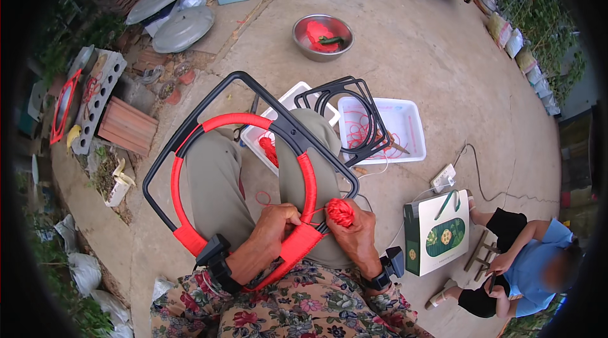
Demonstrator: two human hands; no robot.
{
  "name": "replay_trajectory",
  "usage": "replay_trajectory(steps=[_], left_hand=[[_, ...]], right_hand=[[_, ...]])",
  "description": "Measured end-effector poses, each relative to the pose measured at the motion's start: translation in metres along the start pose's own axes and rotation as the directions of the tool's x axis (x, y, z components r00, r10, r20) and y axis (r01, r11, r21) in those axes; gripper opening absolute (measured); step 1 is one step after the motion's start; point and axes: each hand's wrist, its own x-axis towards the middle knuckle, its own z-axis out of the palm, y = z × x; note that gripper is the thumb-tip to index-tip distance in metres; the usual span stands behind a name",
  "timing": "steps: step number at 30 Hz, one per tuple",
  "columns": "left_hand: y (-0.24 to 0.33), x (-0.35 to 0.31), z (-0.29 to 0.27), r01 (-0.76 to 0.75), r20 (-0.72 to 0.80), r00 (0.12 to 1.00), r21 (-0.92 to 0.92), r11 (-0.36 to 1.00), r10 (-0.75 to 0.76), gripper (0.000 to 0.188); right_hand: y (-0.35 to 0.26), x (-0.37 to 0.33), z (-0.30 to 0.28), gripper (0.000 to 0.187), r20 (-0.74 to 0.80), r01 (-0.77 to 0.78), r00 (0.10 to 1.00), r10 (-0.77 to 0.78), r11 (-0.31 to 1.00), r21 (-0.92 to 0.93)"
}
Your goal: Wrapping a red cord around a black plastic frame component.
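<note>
Across my lap lies a black frame (223, 87), a rounded square with an inner ring (178, 190) mostly wrapped in red cord. My left hand (273, 229) is closed at the ring's inner edge, fingers pinched on the red cord beside the wrapped lower right part. What lies under those fingertips is partly hidden. Just outside the ring, my right hand (356, 237) grips a small bundle of red cord (341, 211). A short strand runs from this bundle toward the ring. Both wrists wear dark strapped devices.
Beyond my knees, a white tray (415, 129) holds loose red cord, with black frames (345, 100) leaning over it. Another white tray (292, 94) sits behind my legs. Farther off is a metal bowl (303, 45). A gift bag (437, 237), power strip (443, 178) and seated person (532, 262) are right.
</note>
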Motion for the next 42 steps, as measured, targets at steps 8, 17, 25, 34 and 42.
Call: replay_trajectory(steps=[8,17,25,34,42], left_hand=[[-0.002,-0.006,-0.002,0.018,0.047,0.999,-0.031,0.999,-0.016,0.01],[-0.004,-0.006,-0.005,-0.009,0.13,0.991,-0.001,1.0,0.009,0.009],[-0.006,-0.01,-0.005,-0.045,0.172,0.984,-0.02,0.999,0.048,0.01],[-0.006,-0.013,-0.007,-0.088,0.202,0.975,-0.029,0.996,0.092,0.006],[-0.01,-0.01,-0.012,-0.08,0.258,0.963,0.008,0.997,0.075,0.006]], right_hand=[[-0.005,0.001,-0.006,0.023,0.005,0.033,0.999,-0.033,0.999,-0.041],[-0.016,-0.009,-0.024,0.02,0.228,0.022,0.974,-0.012,0.999,-0.044],[-0.016,-0.027,-0.032,0.017,0.383,-0.059,0.923,0.036,0.997,0.049],[-0.034,-0.015,-0.034,0.014,0.452,0.041,0.89,-0.068,0.997,0.07],[-0.026,-0.026,-0.036,0.017,0.398,-0.134,0.908,0.131,0.991,-0.02]])
